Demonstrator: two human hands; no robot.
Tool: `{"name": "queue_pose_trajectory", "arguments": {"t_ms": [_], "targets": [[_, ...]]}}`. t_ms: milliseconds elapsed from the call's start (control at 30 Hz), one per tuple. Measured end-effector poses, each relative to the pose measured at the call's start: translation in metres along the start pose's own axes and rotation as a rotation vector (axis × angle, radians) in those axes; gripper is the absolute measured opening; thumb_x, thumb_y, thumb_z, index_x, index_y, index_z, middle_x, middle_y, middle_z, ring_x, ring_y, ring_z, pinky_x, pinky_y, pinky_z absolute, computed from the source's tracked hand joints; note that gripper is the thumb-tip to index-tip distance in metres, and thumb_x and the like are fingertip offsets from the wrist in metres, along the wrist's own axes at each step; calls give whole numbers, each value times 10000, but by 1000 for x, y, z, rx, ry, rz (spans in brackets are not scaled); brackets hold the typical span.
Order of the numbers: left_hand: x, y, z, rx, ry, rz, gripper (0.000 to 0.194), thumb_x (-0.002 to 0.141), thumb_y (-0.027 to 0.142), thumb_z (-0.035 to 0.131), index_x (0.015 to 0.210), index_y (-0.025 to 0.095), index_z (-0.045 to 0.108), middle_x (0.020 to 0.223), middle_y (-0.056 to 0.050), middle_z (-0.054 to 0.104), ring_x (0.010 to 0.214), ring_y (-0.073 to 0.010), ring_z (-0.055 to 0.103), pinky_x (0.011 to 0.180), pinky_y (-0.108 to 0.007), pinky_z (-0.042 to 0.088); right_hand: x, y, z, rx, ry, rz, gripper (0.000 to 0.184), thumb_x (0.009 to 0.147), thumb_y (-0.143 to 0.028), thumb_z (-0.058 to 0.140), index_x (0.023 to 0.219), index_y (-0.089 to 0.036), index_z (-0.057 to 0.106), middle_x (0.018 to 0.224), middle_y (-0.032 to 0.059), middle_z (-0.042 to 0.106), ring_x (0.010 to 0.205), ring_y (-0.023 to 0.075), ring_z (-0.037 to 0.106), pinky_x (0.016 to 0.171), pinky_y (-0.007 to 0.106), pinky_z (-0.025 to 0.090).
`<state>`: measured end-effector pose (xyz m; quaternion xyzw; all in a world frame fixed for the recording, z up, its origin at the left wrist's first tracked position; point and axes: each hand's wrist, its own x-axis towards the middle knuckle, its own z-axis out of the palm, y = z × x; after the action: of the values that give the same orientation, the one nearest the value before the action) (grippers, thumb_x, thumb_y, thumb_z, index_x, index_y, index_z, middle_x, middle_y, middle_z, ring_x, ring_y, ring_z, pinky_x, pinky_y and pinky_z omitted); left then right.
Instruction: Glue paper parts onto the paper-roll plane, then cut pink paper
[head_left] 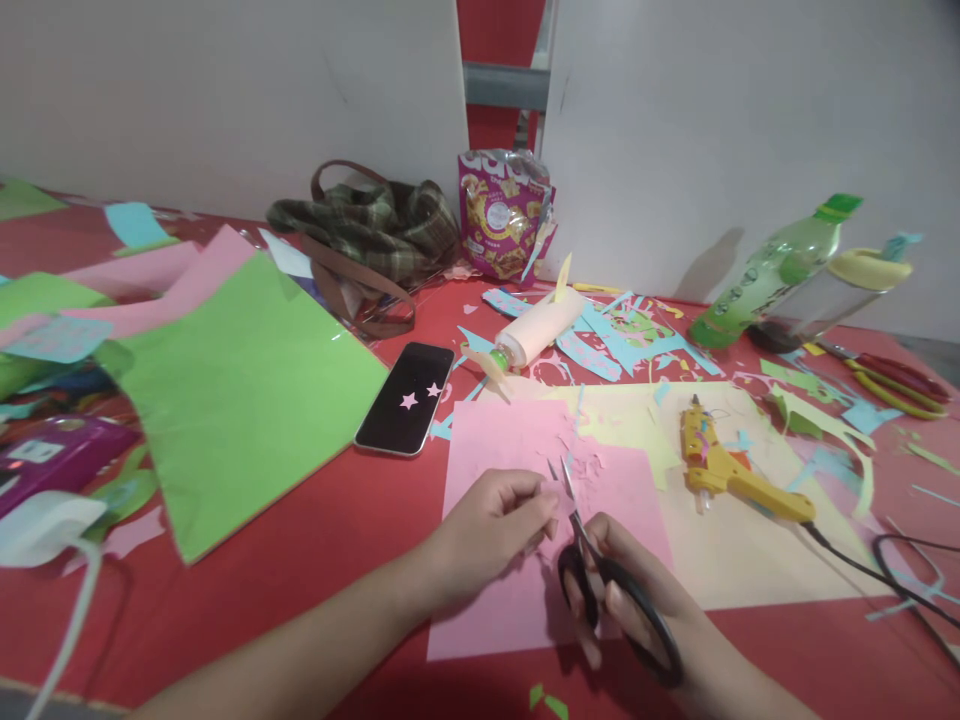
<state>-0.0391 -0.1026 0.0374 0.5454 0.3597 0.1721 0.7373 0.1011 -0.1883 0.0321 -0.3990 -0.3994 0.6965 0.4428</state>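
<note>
My left hand (501,530) is closed in a pinch on a small piece of pink paper (551,488), mostly hidden by the fingers. In my right hand (637,580) is a pair of scissors (581,535) with black handles, fingers through the loops. Its blades are parted and point up beside the left fingertips. Under both hands lies a pink paper sheet (480,620), with curled pink scraps (589,460) on its upper part. Two small pink paper stars (409,401) rest on a dark phone (397,425) to the left.
A yellow glue gun (731,475) lies on cream paper (757,580) at right, its black cord trailing. Green card (255,400) covers the left. Behind stand a snack bag (499,215), a plaid bag (375,230), a bottle (772,270) and a tumbler (821,300), with paper offcuts scattered around.
</note>
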Motion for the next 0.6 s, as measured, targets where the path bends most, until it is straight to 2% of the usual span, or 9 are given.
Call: {"name": "queue_pose_trajectory", "arguments": {"t_ms": [200, 400, 600], "targets": [[-1, -1, 3, -42, -2, -17, 307, 795, 334, 374, 567, 145, 457, 439, 60, 337, 402, -50, 305, 406, -179, 234, 1, 4, 4, -9, 16, -18, 321, 752, -484, 471, 743, -209, 305, 566, -38, 449, 473, 81, 428, 493, 235, 341], [-1, -1, 7, -73, 29, -32, 336, 795, 383, 373, 585, 140, 473, 422, 70, 287, 396, -50, 271, 405, -186, 209, 3, 4, 7, -35, 43, -50, 319, 757, -481, 465, 726, -209, 301, 559, -39, 457, 473, 83, 433, 502, 250, 355], [0, 0, 10, -121, 21, -45, 301, 779, 362, 403, 583, 142, 469, 392, 82, 251, 377, -50, 254, 397, -186, 196, 1, 13, 6, -34, 51, -66, 308, 763, -479, 451, 741, -220, 285, 549, -49, 449, 452, 83, 432, 468, 241, 367]]}}
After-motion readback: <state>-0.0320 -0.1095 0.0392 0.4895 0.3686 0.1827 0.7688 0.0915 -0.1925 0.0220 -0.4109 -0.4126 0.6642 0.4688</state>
